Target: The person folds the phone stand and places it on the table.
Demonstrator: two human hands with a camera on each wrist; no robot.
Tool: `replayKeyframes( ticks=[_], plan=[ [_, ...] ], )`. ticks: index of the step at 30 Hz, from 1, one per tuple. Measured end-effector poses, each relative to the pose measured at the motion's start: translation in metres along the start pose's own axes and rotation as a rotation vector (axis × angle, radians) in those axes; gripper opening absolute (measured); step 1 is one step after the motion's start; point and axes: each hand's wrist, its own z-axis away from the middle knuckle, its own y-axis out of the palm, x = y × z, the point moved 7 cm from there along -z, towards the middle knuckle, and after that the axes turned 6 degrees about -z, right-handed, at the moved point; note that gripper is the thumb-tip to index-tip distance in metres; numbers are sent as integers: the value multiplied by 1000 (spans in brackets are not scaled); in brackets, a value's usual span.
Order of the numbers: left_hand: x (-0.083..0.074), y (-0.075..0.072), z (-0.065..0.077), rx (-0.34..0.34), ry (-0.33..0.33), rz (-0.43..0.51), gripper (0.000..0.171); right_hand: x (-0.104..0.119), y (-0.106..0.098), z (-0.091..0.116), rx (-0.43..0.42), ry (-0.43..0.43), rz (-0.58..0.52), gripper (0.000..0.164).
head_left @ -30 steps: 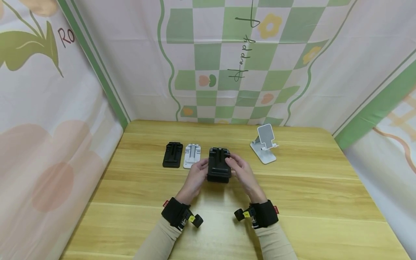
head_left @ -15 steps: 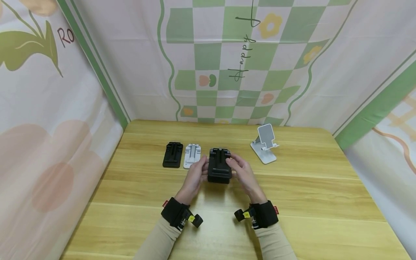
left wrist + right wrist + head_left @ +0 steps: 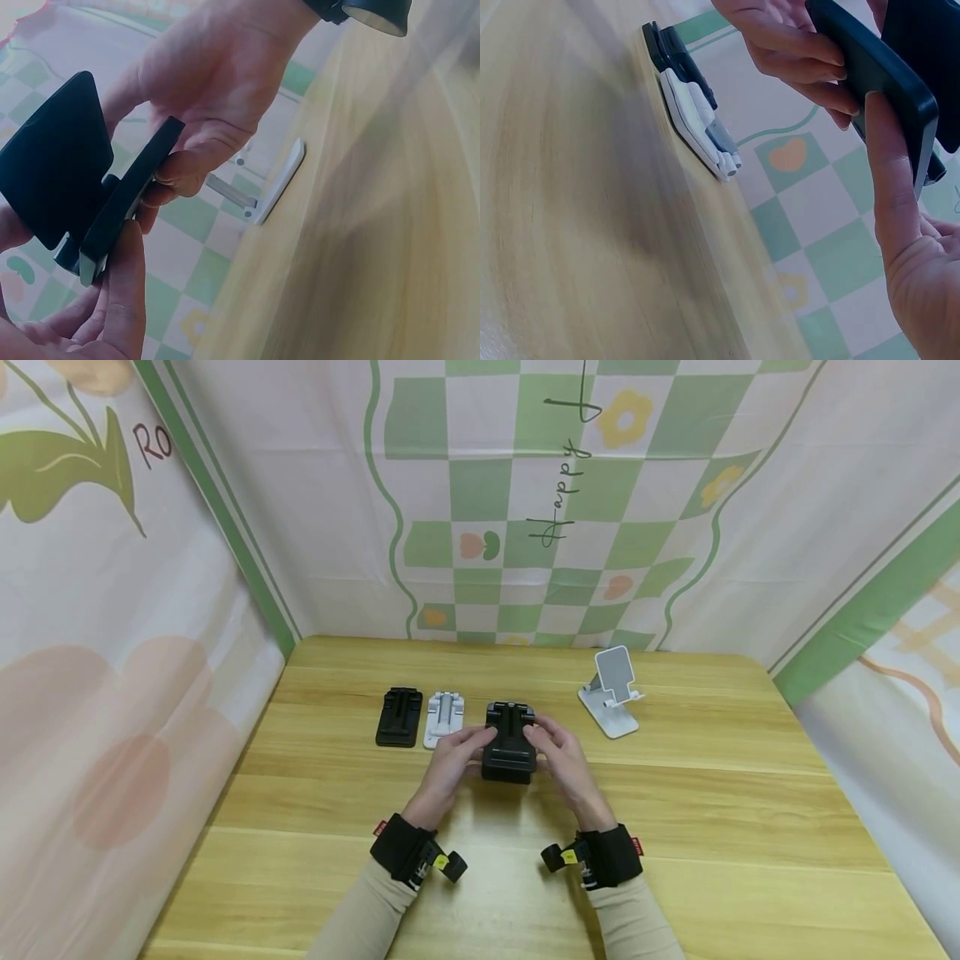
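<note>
A black folding phone stand [image 3: 509,750] is held between both hands, raised over the table. My left hand [image 3: 444,770] grips its left edge, thumb on top and fingers underneath. On the opposite edge, my right hand [image 3: 567,770] pinches it the same way. In the left wrist view, the stand's upper plate [image 3: 60,161] is tilted away from its base [image 3: 131,199], joined by a hinge. From the right wrist, a finger of the right hand [image 3: 922,262] presses along the underside of the base [image 3: 877,75], while left-hand fingers [image 3: 802,56] hold the far side.
Left of the hands, a folded black phone stand [image 3: 399,717] and a folded white one [image 3: 444,719] lie flat side by side. An unfolded white phone stand [image 3: 611,693] stands at the right on the wooden table [image 3: 720,827]. Patterned cloth [image 3: 330,510] hangs behind.
The left thumb has moved from beside the black phone stand onto its top. The held stand has shifted very slightly right; the right hand stays nearly still.
</note>
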Motion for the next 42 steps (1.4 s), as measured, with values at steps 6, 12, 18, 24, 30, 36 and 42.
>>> replayKeyframes(
  ticks=[6, 12, 18, 24, 30, 36, 42],
  plan=[
    [-2, -1, 1, -4, 14, -22, 52, -1, 1, 0, 14, -7, -8, 53],
    [-3, -2, 1, -7, 18, -43, 52, 1, 2, 1, 19, -11, -1, 51],
    [-3, -3, 0, -11, 37, -45, 50, 1, 3, 0, 13, -11, 1, 51],
    [-3, -3, 0, -15, 50, -25, 46, 0, 2, -1, 16, -9, -2, 52],
    [-4, -4, 0, -21, 64, -17, 45, 0, 2, 0, 16, -13, 23, 52],
    [-4, -4, 1, -12, 75, -13, 45, 0, 3, 0, 39, -26, 25, 53],
    [-2, -4, 2, -11, 70, -22, 42, -2, 3, 0, 46, -18, 28, 53]
  ],
)
